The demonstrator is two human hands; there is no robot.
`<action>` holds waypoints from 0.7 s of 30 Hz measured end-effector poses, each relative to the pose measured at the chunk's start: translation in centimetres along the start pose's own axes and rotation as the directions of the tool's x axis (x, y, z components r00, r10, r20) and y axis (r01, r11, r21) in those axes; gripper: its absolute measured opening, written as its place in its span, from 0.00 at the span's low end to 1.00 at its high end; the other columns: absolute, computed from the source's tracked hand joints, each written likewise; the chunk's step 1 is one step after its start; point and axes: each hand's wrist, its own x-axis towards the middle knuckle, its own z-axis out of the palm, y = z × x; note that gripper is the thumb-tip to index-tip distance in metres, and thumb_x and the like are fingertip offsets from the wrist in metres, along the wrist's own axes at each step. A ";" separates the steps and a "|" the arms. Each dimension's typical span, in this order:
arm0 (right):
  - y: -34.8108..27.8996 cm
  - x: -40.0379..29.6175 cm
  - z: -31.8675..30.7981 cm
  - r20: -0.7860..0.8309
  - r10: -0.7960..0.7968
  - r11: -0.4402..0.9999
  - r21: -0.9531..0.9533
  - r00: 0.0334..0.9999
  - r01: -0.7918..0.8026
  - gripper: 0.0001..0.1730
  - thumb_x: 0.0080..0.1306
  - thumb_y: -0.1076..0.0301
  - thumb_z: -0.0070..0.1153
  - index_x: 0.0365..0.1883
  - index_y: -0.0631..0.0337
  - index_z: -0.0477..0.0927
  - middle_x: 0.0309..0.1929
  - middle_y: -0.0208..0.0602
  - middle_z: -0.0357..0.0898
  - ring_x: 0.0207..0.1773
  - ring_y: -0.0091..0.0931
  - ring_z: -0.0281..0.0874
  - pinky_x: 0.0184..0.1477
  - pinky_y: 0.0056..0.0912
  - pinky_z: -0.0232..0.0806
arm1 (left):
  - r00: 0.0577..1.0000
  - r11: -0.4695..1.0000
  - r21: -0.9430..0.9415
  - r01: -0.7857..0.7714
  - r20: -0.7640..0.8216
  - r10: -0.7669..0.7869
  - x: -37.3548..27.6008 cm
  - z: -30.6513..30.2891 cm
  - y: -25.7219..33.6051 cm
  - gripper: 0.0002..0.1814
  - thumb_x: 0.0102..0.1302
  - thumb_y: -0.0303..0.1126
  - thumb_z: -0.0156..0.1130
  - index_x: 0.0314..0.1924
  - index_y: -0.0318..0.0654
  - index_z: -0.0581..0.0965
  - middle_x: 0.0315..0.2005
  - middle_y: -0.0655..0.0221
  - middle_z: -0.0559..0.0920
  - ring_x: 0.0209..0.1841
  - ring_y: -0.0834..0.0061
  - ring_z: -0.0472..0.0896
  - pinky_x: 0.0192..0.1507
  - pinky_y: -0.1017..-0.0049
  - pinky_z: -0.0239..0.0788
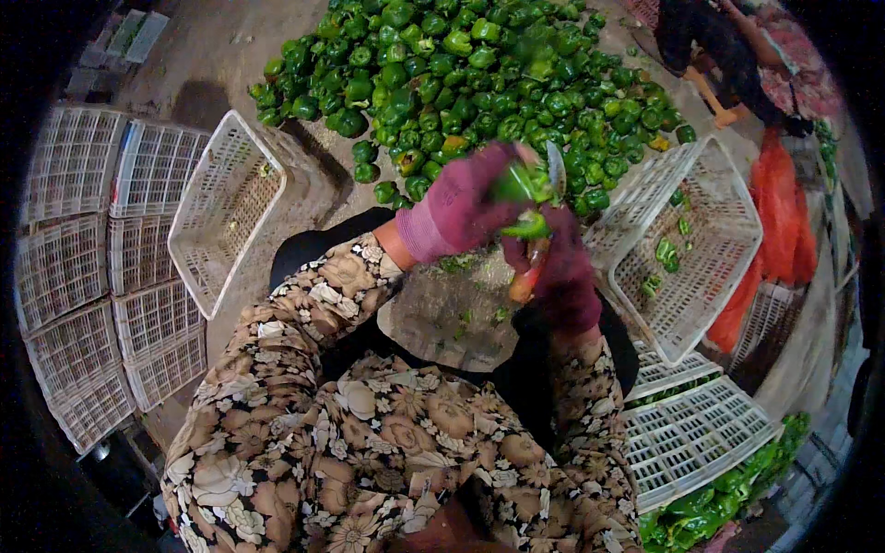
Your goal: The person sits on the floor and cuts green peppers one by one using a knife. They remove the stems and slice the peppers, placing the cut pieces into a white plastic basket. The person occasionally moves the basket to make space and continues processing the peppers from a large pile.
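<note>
My left hand [462, 200], in a purple-red knit glove, grips a green bell pepper [515, 185] that is blurred and looks cut open. In my right hand [563, 266], gloved alike, is a knife with an orange-brown handle [529, 273]. Its curved blade [556, 168] points up beside the pepper. A curved green pepper piece [527, 226] shows between the two hands, just above the handle. Beyond the hands spreads a large heap of green bell peppers [456, 83] on the concrete floor.
A white plastic crate [228, 207] tilts at my left. Another tilted crate [684, 256] at my right holds several pepper pieces [666, 252]. Stacked crates [66, 263] line the far left. Red mesh sacks [781, 207] lie beyond the right crate. A person [719, 55] is at the upper right.
</note>
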 end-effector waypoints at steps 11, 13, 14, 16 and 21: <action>-0.3 1.5 -0.6 -0.105 -0.142 0.957 -0.270 0.984 0.110 0.22 0.61 0.72 0.57 0.53 0.60 0.68 0.45 0.40 0.73 0.39 0.30 0.77 0.36 0.32 0.73 | 0.967 0.929 -0.303 0.211 -0.074 -0.244 1.1 1.4 -0.8 0.26 0.65 0.29 0.57 0.63 0.36 0.65 0.52 0.64 0.75 0.54 0.73 0.73 0.58 0.73 0.64; -2.0 2.4 -0.4 -0.184 0.197 0.964 0.213 0.963 -0.157 0.19 0.67 0.66 0.51 0.54 0.58 0.66 0.43 0.36 0.73 0.35 0.26 0.76 0.33 0.26 0.69 | 0.937 0.946 -0.204 0.252 -0.192 -0.291 1.0 1.6 -0.9 0.25 0.63 0.28 0.61 0.60 0.36 0.69 0.48 0.66 0.78 0.50 0.74 0.76 0.53 0.74 0.68; -3.1 2.9 -0.2 -0.194 0.337 0.880 0.412 0.921 -0.236 0.18 0.69 0.64 0.49 0.55 0.58 0.66 0.42 0.34 0.74 0.34 0.24 0.75 0.31 0.24 0.67 | 0.905 0.913 -0.223 0.342 -0.185 -0.384 0.8 1.4 0.1 0.21 0.61 0.28 0.65 0.55 0.36 0.74 0.42 0.69 0.79 0.44 0.77 0.78 0.47 0.75 0.70; -5.3 3.9 -0.2 -0.218 0.497 0.738 0.615 0.840 -0.278 0.19 0.68 0.64 0.50 0.56 0.58 0.65 0.37 0.33 0.75 0.30 0.23 0.75 0.26 0.24 0.65 | 0.971 0.968 -0.102 0.230 -0.046 -0.236 0.2 2.0 0.4 0.22 0.60 0.30 0.66 0.53 0.34 0.74 0.40 0.65 0.79 0.42 0.75 0.78 0.43 0.75 0.71; -3.4 3.5 0.8 -0.346 0.356 0.932 0.205 0.868 -0.300 0.30 0.62 0.66 0.59 0.62 0.57 0.64 0.47 0.37 0.74 0.43 0.28 0.76 0.40 0.30 0.69 | 0.941 0.874 -0.353 0.333 0.068 -0.331 0.6 3.2 0.6 0.24 0.61 0.32 0.65 0.57 0.35 0.72 0.47 0.66 0.77 0.50 0.73 0.75 0.53 0.74 0.68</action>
